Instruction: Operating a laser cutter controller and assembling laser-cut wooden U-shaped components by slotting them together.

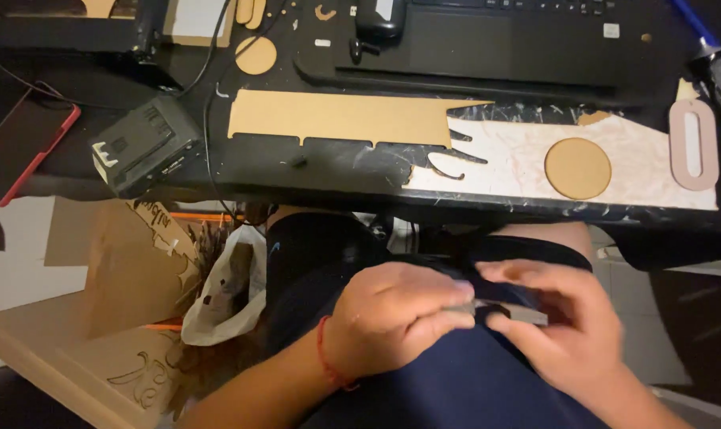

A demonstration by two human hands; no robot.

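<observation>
Head view. Both hands are held over the lap, below the near edge of the desk (328, 176). The left hand (392, 318), with a red cord at the wrist, has its fingers curled closed around 1 end of a small flat grey piece (510, 311). The right hand (563, 318) meets it from the other side; its fingers (527, 274) are pinched on the same piece, thumb below and forefinger above. The piece is partly hidden by both hands and blurred, so its exact shape cannot be told. It sits between the 2 hands, above the dark blue shorts (456, 381).

On the desk: a long brown board strip (336, 117) with notched lower edge lies near the middle. To its right lies a pale sheet (519, 159) with a brown disc (577, 168) on it. A pale oval ring (693, 143) lies at the far right. A dark power adapter (144, 144) sits at the left edge, and a red-edged phone (27, 143) lies further left. A laptop (519, 36) is at the back.

Beside the left leg, a white bag (229, 294) stands among cut boards (122, 278).
</observation>
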